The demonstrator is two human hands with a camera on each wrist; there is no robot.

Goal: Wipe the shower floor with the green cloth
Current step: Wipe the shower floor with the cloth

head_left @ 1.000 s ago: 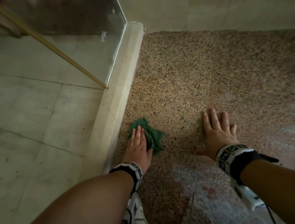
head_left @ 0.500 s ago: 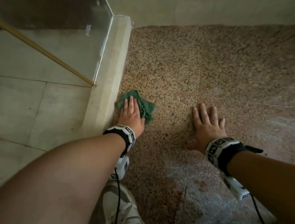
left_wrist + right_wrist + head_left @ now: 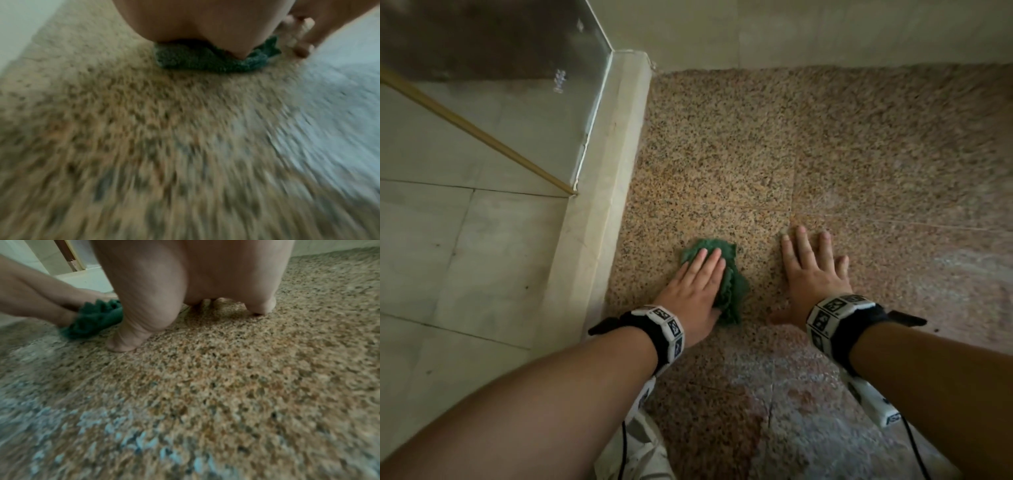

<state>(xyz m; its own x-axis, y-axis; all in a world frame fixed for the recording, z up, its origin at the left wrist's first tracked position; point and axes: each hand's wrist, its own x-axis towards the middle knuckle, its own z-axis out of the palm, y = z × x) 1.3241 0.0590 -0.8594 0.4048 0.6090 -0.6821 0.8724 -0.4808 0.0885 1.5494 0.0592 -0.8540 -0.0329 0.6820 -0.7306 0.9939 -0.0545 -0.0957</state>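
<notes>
pressing flat fingers on the cloth point(image 3: 726, 274), the left hand point(image 3: 697, 287) has pulled it back from the curb point(image 3: 599, 205); right hand point(image 3: 813, 274) braces, fingers spread, on the floor point(image 3: 859, 154); farther floor looks unwiped.

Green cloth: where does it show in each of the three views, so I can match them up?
Head: green cloth low centre, under the left hand.
Left wrist: top centre, under the palm.
Right wrist: left edge, mid-height.
Shared landmark: right hand, flat on the speckled floor beside it.
</notes>
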